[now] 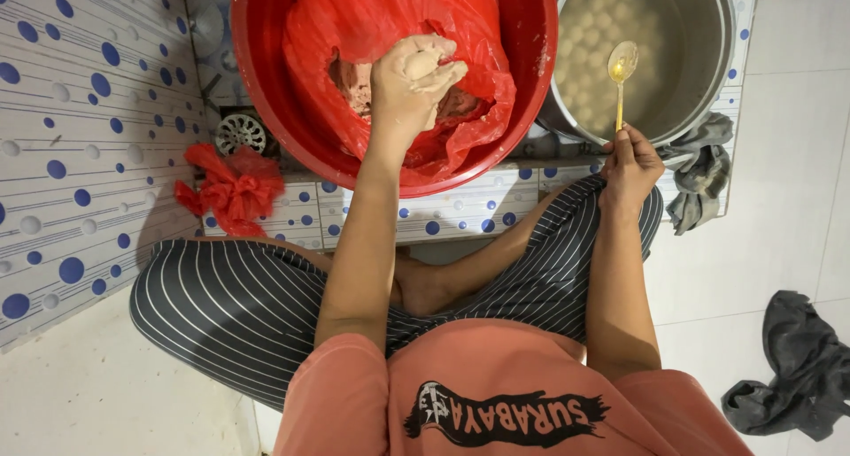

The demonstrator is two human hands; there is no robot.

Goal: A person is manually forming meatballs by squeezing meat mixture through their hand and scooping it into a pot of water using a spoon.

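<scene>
The left hand (pixel 414 80) reaches toward twelve o'clock on an outstretched arm, fingers curled tight in a closed grip. The right hand (pixel 630 166), at two o'clock, pinches shut, wrist bent.

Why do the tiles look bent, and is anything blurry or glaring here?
Head view: wide lens curves the tile lines at the left edge; soft, even light, weak shadows; mild sheen on the red basin rim and metal pot; left hand and right hand look sharp.
</scene>
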